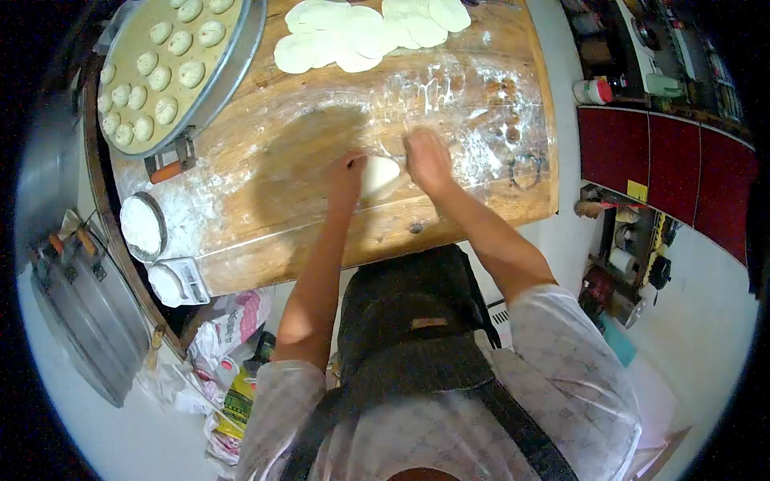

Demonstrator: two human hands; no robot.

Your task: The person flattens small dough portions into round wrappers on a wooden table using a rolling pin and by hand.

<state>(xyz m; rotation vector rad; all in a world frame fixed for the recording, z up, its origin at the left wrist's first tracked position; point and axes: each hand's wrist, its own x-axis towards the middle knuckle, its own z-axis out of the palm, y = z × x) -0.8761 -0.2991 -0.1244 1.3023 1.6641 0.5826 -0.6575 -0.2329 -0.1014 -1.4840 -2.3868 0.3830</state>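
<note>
A pale, flat dough wrapper [380, 174] lies on the floured wooden table between my two hands. My left hand [345, 178] is closed at its left edge, fingers pinched on the dough. To the right of the dough, my right hand [429, 160] is curled into a grip, palm down. A short bit of a thin wooden rolling pin [455, 148] seems to stick out past this hand; most of it is covered by the fingers. Farther back, several rolled-out dough wrappers [357, 36] overlap in a pile.
A big round metal steamer tray [210, 120] with several filled buns [192, 74] stands at the back left. A bowl of flour [143, 227] and a small white scale [178, 282] sit at the left edge. A dark ring-shaped object [526, 171] lies right. Flour dusts the wooden table [313, 232].
</note>
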